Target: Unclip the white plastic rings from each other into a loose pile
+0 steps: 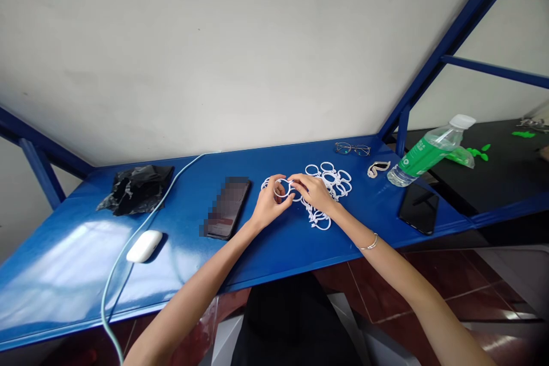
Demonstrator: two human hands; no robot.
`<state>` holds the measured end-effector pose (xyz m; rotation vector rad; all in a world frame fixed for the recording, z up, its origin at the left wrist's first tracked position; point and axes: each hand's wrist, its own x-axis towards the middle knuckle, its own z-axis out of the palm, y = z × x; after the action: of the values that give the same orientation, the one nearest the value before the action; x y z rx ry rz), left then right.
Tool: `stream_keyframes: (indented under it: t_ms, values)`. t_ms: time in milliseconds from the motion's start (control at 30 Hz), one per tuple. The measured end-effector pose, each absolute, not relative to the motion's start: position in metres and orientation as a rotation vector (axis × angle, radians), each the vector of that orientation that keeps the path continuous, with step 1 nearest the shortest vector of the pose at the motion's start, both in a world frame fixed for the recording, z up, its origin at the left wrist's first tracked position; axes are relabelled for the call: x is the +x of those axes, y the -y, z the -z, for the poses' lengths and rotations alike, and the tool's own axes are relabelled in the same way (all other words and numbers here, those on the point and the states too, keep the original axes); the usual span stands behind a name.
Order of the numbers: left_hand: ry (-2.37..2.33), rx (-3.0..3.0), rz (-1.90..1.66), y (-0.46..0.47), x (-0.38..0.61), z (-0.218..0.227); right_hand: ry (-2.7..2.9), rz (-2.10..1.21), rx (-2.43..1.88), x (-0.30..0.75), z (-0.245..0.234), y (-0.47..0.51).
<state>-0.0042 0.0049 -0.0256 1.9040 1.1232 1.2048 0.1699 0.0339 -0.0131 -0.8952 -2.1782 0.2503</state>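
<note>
My left hand (269, 206) and my right hand (312, 191) meet over the blue table (64, 251), both pinching one white plastic ring (282, 187) between fingertips. A pile of several white rings (330, 183) lies just right of my right hand, some of them partly under it. A thin bracelet (369, 244) circles my right wrist.
A phone (227, 207) lies left of my hands, another phone (419, 209) at the right edge. A white earbud case (144, 246), a pale cable (141, 223) and a black plastic bag (136, 187) lie left. Glasses (352, 148), a small beige clip-like object (378, 168) and a tipped green-labelled bottle (429, 151) sit back right.
</note>
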Motion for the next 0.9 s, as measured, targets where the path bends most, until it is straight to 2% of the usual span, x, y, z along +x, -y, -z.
stream_keyframes:
  t_ms: [533, 900]
  values:
    - [-1.131, 1.957, -1.189, -0.0067, -0.0061, 0.0274, 2.156, -0.330, -0.887, 0.1705, 0.0161, -0.0323]
    - [-1.145, 1.934, -1.205, -0.0051, -0.0057, 0.0236, 2.001, -0.733, -0.858, 0.1672, 0.0152, -0.0281]
